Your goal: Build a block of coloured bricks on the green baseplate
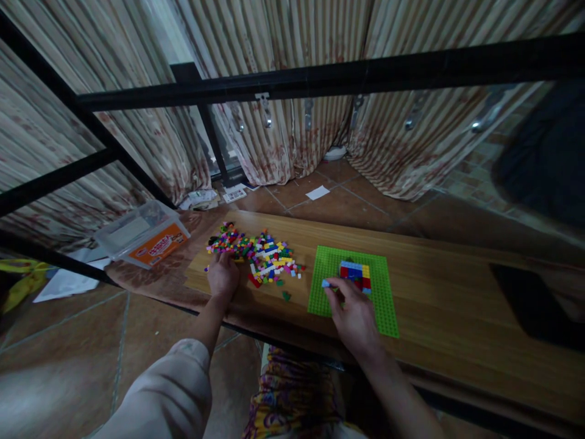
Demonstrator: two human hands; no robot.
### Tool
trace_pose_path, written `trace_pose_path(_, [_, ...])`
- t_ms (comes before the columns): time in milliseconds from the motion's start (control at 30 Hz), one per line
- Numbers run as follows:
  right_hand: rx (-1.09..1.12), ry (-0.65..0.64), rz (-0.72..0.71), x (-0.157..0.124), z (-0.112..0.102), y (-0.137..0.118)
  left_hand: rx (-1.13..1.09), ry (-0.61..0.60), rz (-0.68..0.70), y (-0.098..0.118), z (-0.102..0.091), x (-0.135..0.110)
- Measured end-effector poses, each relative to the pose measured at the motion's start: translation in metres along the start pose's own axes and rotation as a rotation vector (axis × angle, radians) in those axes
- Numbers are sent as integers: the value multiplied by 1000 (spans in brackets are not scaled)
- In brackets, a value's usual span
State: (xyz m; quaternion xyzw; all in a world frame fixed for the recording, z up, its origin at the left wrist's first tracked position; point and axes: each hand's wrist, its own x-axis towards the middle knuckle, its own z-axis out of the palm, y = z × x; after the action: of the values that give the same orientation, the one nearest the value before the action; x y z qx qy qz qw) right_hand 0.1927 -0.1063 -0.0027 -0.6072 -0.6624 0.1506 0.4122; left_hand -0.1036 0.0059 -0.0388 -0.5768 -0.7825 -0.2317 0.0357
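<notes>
My right hand (354,311) pinches a light blue toy brick (326,283) over the left part of a green baseplate (388,305). On that baseplate sits a small build of blue, red, yellow and light blue bricks (354,271), partly covered by my fingers. To the left, my left hand (223,275) reaches into the near edge of a spread pile of loose, many-coloured bricks (269,253). Its fingertips are hidden among the bricks, so what they touch does not show.
A clear plastic box with an orange label (158,244) stands left of the wooden board (434,274). At the board's right end lies a dark flat object (534,305). Black metal bars (320,82) cross beyond the board, before striped curtains (292,140).
</notes>
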Motion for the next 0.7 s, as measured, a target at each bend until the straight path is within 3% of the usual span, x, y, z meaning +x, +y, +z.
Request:
trace_pose_path(133, [-118, 109, 104, -6, -31, 22, 4, -3, -7, 0, 0, 0])
trace_pose_path(267, [-176, 160, 132, -5, -43, 39, 6, -3, -2, -1, 0, 0])
trace_pose_path(700, [-105, 167, 75, 11, -33, 57, 9, 16, 13, -1, 1, 0])
